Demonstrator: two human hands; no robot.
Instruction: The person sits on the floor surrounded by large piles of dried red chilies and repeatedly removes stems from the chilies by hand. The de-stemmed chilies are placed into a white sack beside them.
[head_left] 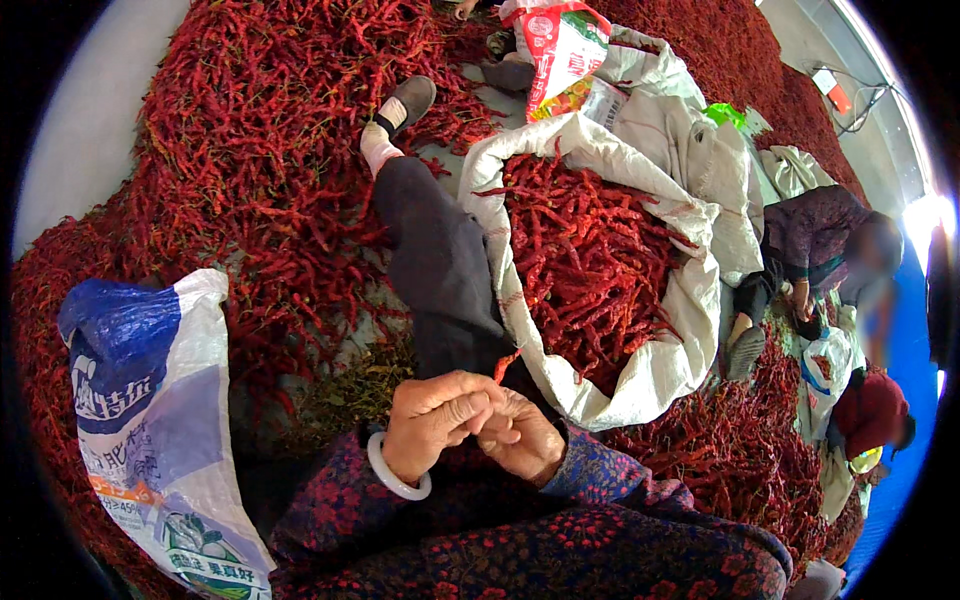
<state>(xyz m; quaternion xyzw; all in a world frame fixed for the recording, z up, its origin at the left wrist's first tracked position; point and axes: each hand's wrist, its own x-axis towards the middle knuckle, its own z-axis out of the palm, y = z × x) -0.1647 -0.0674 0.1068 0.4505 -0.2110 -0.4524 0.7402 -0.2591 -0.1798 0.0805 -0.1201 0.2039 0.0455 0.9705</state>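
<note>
Close together in front of me, my left hand (437, 420) and my right hand (524, 436) meet with their fingertips pinched. A small red chili pepper (505, 367) pokes up from between them; its lower end is hidden by the fingers. My left wrist wears a pale bangle (396, 474). Just beyond my right hand stands a white woven sack (592, 412) with its rim rolled open, filled with red chili peppers (585, 265). My leg in dark trousers (440, 265) stretches along the sack's left side.
A large heap of red chilies (250, 130) spreads left and ahead. Chili stems and leaves (365, 390) lie near my left hand. A blue and white bag (165, 440) is at the left. Other sacks (690, 140) lie beyond the open one. Other people, one in a patterned sleeve (815, 225), sit at the right.
</note>
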